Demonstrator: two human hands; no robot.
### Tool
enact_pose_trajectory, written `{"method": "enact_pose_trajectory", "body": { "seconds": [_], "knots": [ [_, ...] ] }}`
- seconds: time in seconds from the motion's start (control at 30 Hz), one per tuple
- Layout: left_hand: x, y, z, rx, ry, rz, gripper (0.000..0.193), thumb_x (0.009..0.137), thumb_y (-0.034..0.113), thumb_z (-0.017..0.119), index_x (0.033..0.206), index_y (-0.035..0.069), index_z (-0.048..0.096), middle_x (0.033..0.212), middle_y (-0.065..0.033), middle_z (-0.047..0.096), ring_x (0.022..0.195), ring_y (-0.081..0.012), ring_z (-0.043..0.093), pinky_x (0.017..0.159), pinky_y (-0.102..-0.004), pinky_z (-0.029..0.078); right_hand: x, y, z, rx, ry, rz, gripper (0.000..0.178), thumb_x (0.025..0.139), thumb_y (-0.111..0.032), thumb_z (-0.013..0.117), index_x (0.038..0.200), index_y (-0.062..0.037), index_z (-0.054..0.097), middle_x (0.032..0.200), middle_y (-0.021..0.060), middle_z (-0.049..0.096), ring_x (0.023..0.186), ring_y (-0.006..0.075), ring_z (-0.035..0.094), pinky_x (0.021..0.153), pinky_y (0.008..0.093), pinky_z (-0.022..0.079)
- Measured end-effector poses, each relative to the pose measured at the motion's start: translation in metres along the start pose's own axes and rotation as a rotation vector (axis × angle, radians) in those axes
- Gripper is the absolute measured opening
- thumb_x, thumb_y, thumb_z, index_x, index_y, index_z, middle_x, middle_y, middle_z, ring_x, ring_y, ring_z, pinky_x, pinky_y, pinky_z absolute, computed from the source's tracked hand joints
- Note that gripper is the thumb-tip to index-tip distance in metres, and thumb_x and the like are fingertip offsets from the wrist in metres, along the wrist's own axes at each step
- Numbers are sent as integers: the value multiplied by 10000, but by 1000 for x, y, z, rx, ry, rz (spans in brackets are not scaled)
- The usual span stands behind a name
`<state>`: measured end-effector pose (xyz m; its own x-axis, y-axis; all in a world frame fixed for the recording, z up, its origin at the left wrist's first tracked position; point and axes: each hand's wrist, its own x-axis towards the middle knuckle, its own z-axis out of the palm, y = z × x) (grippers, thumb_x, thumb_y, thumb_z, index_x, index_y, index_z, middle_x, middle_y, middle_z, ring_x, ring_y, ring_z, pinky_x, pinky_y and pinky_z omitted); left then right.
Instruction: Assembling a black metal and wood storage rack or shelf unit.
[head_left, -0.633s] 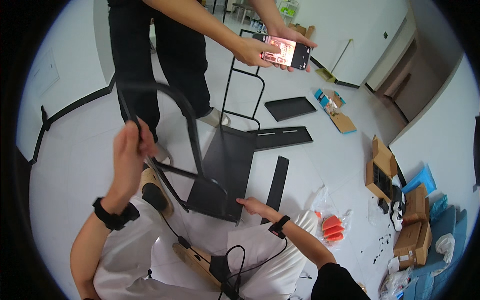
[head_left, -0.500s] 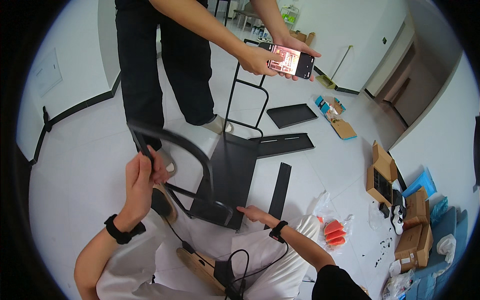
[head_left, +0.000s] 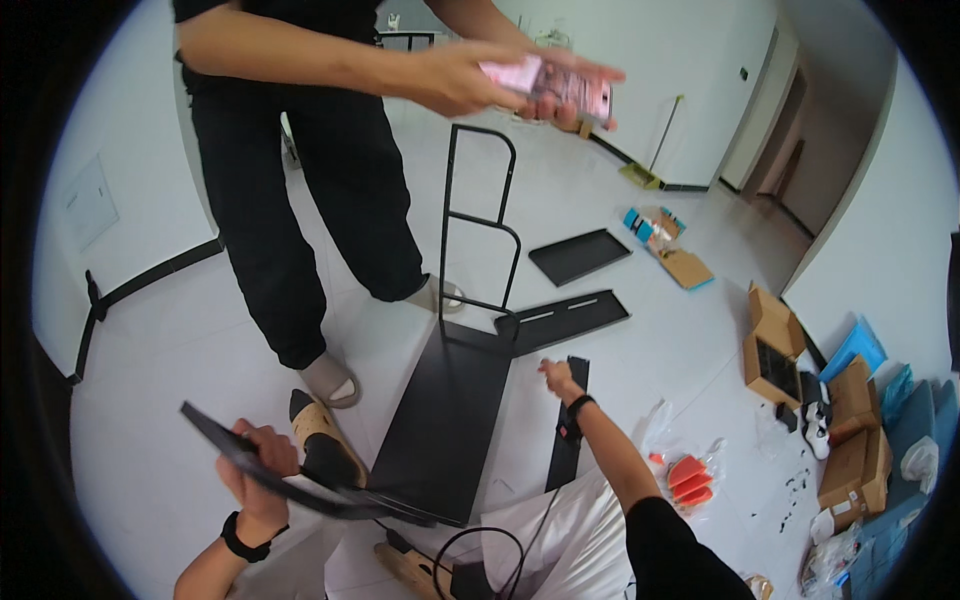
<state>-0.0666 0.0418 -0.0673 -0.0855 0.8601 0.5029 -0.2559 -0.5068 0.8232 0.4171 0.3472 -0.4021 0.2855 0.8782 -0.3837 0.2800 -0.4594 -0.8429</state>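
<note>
My left hand [head_left: 262,462] grips a black metal frame [head_left: 312,492], now seen nearly edge-on and tilted down toward the near end of a long black panel [head_left: 440,425]. Whether the frame touches the panel I cannot tell. At the panel's far end stands a similar black frame [head_left: 446,240] with rounded corners and crossbars. My right hand [head_left: 558,378] hovers right of the panel, over a narrow black strip [head_left: 568,455]. It holds nothing; its fingers are loosely bent and partly apart.
Another person [head_left: 300,200] stands on the far left side, holding a phone [head_left: 550,88]. Two black trays [head_left: 580,257] lie beyond the strip. Red pieces in plastic [head_left: 690,480], an opened carton [head_left: 772,365] and further boxes [head_left: 855,440] are at right. A cable [head_left: 470,532] loops across my lap.
My left hand has lowered the frame and turned it nearly edge-on. My right hand has left the panel's near corner and moved away to the right. The person's phone has shifted slightly.
</note>
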Motion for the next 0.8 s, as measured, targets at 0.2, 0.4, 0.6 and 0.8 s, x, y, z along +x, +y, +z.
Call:
{"method": "enact_pose_trajectory", "body": {
  "seconds": [0.2,0.4,0.6,0.8],
  "knots": [
    [-5,6,-12,150,65,-63,490,942,514,525,799,105,297,556,19,253,441,-99,231,419,-253,243,45,-15,50,-221,332,-147,678,846,-559,579,914,110,664,974,328,651,979,443,640,824,478,502],
    [10,-6,-13,94,153,24,430,986,490,465,810,134,300,566,32,238,440,-81,204,408,-239,211,26,-57,33,-435,416,-27,394,859,-343,603,1016,13,669,1067,237,668,993,404,647,841,498,520],
    [22,4,-31,88,199,90,389,1011,426,446,806,125,310,611,38,220,496,-65,165,436,-225,149,35,-42,3,-414,429,-58,278,890,-222,543,968,16,664,1048,235,666,982,426,643,851,486,524],
    [28,1,-28,57,225,85,359,1027,388,432,794,135,331,629,56,228,519,-56,175,459,-226,160,31,-15,-14,-438,519,-157,271,905,-201,531,964,55,597,1022,287,647,963,447,633,821,502,524]
  ]
}}
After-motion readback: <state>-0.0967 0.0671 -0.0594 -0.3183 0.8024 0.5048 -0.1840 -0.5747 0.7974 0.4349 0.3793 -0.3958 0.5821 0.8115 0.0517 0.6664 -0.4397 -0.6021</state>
